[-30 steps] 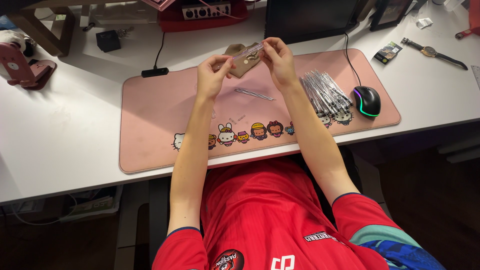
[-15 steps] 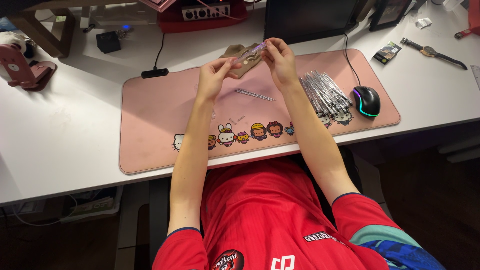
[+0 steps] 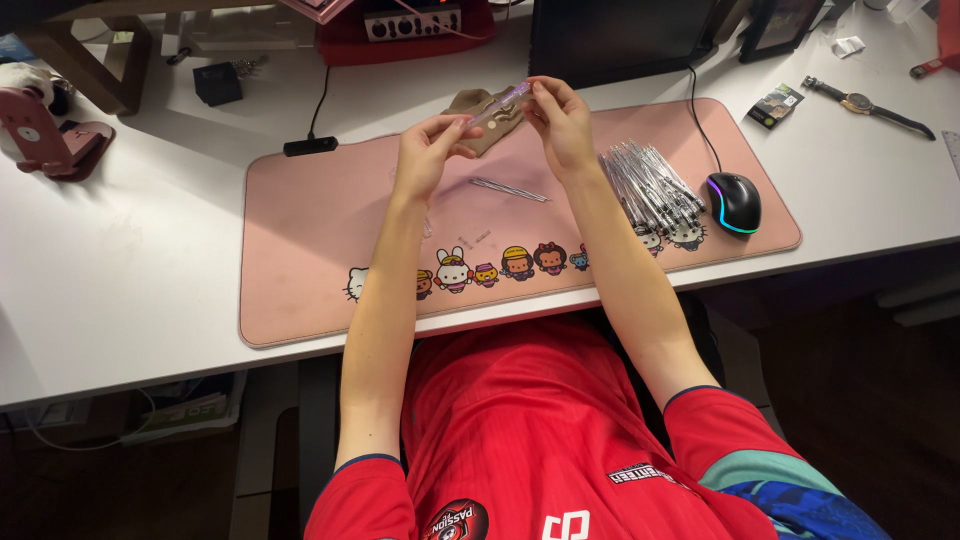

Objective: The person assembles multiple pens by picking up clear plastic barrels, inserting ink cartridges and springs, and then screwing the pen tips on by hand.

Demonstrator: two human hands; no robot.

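Observation:
Both my hands are raised over the far side of a pink desk mat [image 3: 320,250]. Between them they hold a clear pen [image 3: 497,104] with a purple tip, slanting up to the right. My left hand [image 3: 428,155] pinches its lower end and my right hand [image 3: 558,120] pinches the upper end. Behind the pen lies a tan cloth pouch [image 3: 478,108]. A thin pen refill or two [image 3: 510,189] lies on the mat just below my hands. A heap of several clear pens [image 3: 648,188] rests on the mat to the right.
A black mouse with a lit rim [image 3: 734,202] sits at the mat's right end. A wristwatch [image 3: 866,103] and small packet [image 3: 773,105] lie far right. A dark monitor base [image 3: 620,40], red device [image 3: 410,25], pink stand [image 3: 40,140] and black adapter [image 3: 310,146] line the back.
My hands have stayed in place above the mat; the pen between them has tilted slightly, with its purple tip now showing above the pouch.

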